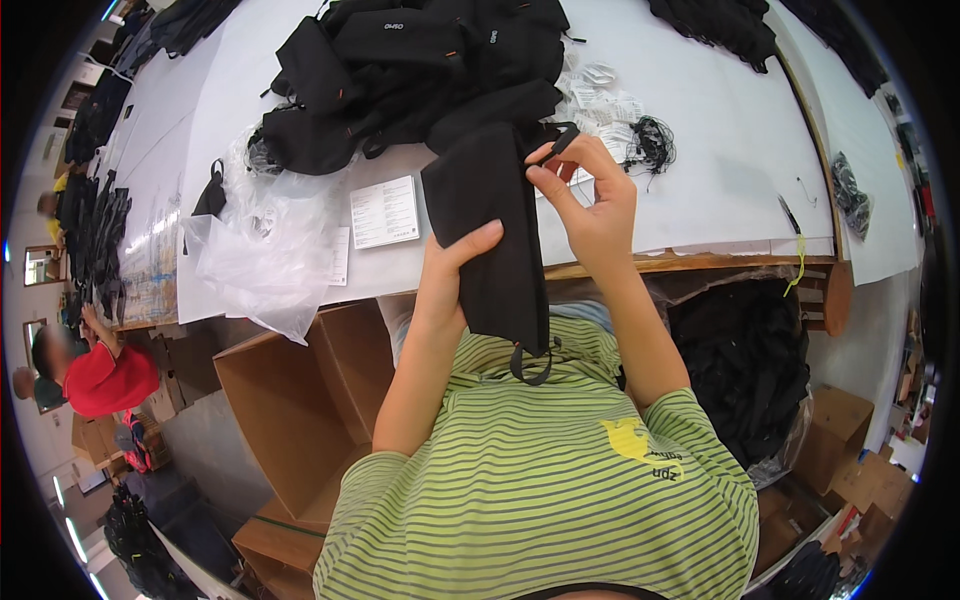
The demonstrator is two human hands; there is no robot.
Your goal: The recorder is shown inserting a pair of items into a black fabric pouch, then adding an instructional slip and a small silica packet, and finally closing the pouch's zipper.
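A flat black fabric pouch (pixel 488 235) is held up in front of me, over the table's near edge. My left hand (pixel 455 270) grips its left side, the thumb lying across the front and the fingers hidden behind. At the upper right corner, my right hand (pixel 590 195) pinches a small black tab (pixel 563 140) between thumb and fingertips. A black loop (pixel 530 370) hangs from the pouch's lower end. Just beyond it lies a heap of similar black pouches (pixel 390 60).
Clear plastic bags (pixel 265 240) and a printed white card (pixel 385 212) lie to the left. Black cords (pixel 650 145) sit at right, near a pen-like tool (pixel 789 213). Below the table are an open cardboard box (pixel 290 400) and a bag of black items (pixel 740 370). A person in red (pixel 110 375) is far left.
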